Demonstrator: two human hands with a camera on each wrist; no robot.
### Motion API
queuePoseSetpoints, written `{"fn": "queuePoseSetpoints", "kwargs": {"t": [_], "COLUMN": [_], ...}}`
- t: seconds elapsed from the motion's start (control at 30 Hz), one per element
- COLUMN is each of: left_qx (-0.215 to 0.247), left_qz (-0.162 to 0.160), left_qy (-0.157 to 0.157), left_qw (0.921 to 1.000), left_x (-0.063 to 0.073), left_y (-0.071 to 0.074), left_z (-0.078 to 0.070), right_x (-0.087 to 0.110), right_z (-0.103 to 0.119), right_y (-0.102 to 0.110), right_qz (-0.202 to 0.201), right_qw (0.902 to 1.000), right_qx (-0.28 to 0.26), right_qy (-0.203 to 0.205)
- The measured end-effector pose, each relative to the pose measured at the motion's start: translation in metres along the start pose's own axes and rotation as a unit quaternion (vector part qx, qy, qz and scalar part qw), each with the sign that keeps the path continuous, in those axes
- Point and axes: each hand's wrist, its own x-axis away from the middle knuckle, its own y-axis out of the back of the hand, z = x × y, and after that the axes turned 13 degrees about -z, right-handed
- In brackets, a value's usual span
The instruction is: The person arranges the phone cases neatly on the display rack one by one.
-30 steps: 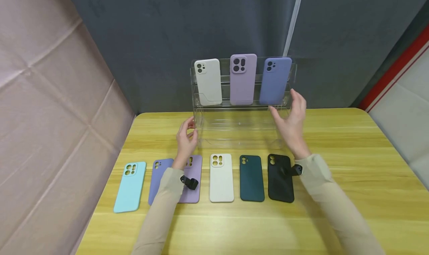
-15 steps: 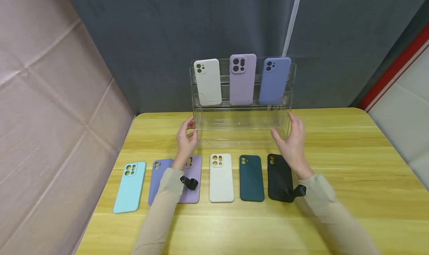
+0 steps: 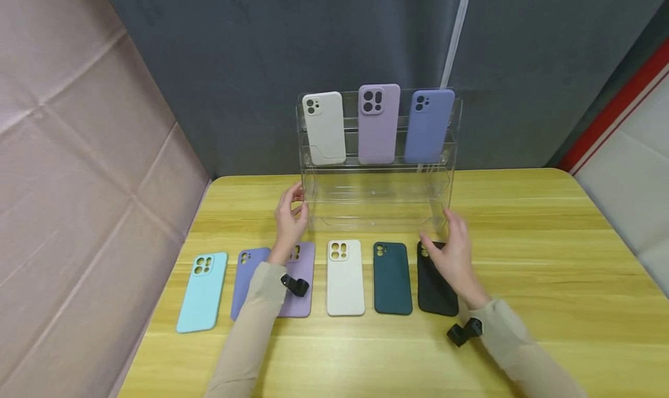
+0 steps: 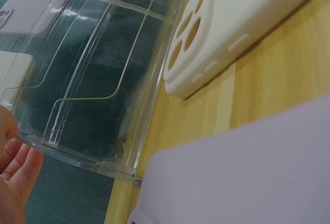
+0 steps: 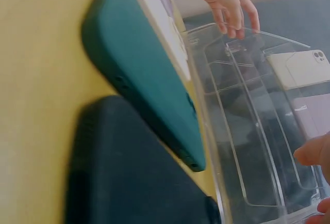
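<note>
A clear acrylic tiered display stand (image 3: 373, 180) stands at the back of the table. My left hand (image 3: 290, 221) is at its left side panel; the left wrist view has thumb and fingers on either side of that edge. Over the top end of a black phone case (image 3: 438, 290) is my right hand (image 3: 453, 255), thumb and fingers apart with nothing between them. On the stand's upper tier lean a white phone case (image 3: 325, 136), a light purple one (image 3: 377, 133) and a blue-violet one (image 3: 430, 133). My right hand hides part of the black case.
A dark teal case (image 3: 392, 284), a cream case (image 3: 345, 287), a lilac case (image 3: 305, 270), a violet case (image 3: 251, 270) and a turquoise case (image 3: 202, 299) lie in a row on the wooden table (image 3: 549, 270). Behind hangs a dark grey curtain (image 3: 251, 72).
My right hand has come down from beside the blue-violet case, along the stand's right side, to above the black case. The left hand and the cases stay where they were.
</note>
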Motion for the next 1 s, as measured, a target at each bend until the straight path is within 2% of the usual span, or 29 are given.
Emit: {"fn": "queuePoseSetpoints", "kwargs": {"t": [0.17,0.33,0.47,0.7,1.0], "left_qx": [-0.006,0.010,0.009,0.001,0.006], "left_qz": [0.003,0.001,-0.001,0.009,0.007], "left_qy": [0.020,0.023,0.016,0.016,0.011], "left_qw": [0.9998,0.9997,0.9998,0.9998,0.9999], "left_x": [0.001,0.001,0.000,-0.001,-0.002], "left_y": [-0.002,-0.002,-0.002,0.002,0.003], "left_z": [0.022,0.026,0.021,-0.012,-0.013], "right_x": [0.013,0.023,0.030,0.035,0.035], "right_z": [-0.001,-0.003,-0.006,-0.007,-0.011], "right_y": [0.002,0.003,0.003,0.003,0.004], "right_qz": [0.026,0.043,0.071,0.117,0.169], "right_qw": [0.9992,0.9979,0.9956,0.9871,0.9730], "right_qx": [0.003,0.011,0.028,0.065,0.106], "right_qy": [-0.031,-0.048,-0.055,-0.087,-0.116]}}
